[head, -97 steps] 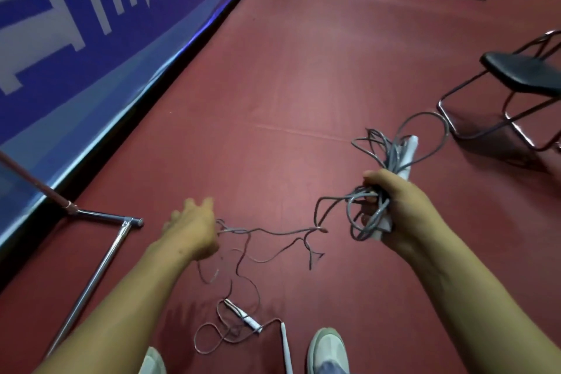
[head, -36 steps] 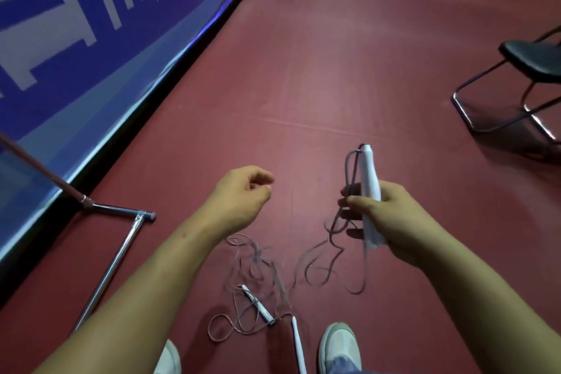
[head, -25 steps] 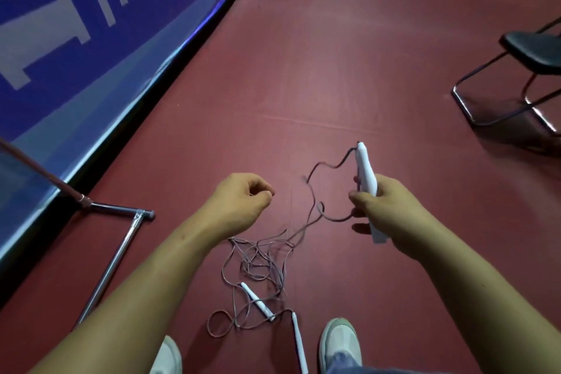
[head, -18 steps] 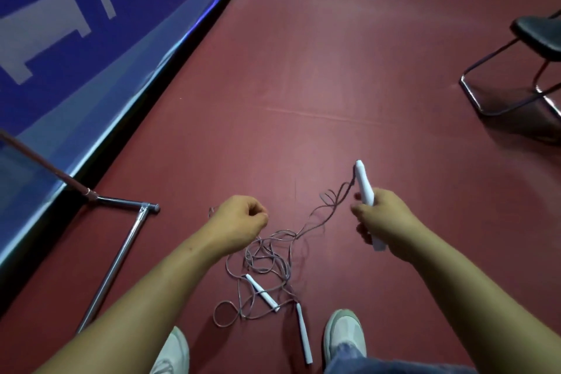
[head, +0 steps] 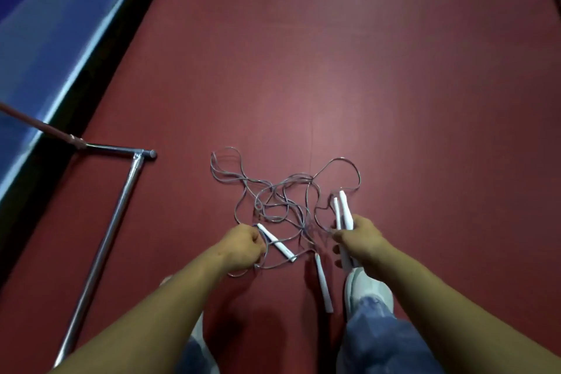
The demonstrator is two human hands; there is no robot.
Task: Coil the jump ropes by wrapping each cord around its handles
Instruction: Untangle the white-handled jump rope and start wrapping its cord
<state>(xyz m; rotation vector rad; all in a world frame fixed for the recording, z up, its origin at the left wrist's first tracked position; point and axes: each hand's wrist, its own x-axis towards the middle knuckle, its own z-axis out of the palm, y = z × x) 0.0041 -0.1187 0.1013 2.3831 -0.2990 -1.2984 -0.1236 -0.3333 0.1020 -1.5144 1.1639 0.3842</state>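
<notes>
Right hand clamped round two white handles held side by side; left hand curled on the grey cord, just beside a third handle on the floor. Fourth handle lies between the hands; the cord tangle sprawls just beyond both.

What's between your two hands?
Head view: a loose white handle and tangled grey cord on the floor, between left hand and right hand gripping two handles.

No legible text or labels.
</notes>
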